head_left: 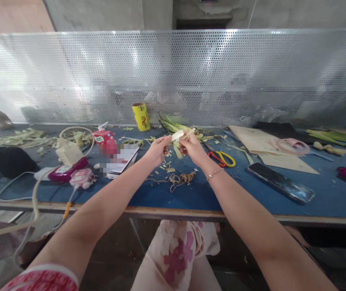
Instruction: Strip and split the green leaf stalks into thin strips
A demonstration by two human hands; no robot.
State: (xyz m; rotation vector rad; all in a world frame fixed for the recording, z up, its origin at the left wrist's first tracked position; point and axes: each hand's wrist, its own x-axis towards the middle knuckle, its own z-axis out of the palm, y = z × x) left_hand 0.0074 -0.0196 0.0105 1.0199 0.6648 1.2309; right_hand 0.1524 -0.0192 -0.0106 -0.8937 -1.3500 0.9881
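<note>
Over the middle of the table, my left hand (pixel 160 150) pinches a pale, flat plant strip (pixel 177 135) between thumb and fingers. My right hand (pixel 191 146) is close beside it, fingers closed on a narrow pale plant strip (pixel 190 132); whether both pieces are one strip I cannot tell. Behind the hands lies a bunch of long green leaves (pixel 173 123). Below them are small plant scraps (pixel 169 167) and a tangled bundle of brown twine (pixel 182 180). Scissors with red and yellow handles (pixel 225 159) lie just right of my right wrist.
A yellow can-like tube (pixel 141 117) stands near the perforated metal screen (pixel 191 60). On the left are a red drink carton (pixel 105 142), a purple device with cables (pixel 68 169) and a black pouch (pixel 11 161). A phone (pixel 282 182) and paper sheets (pixel 251 141) lie right.
</note>
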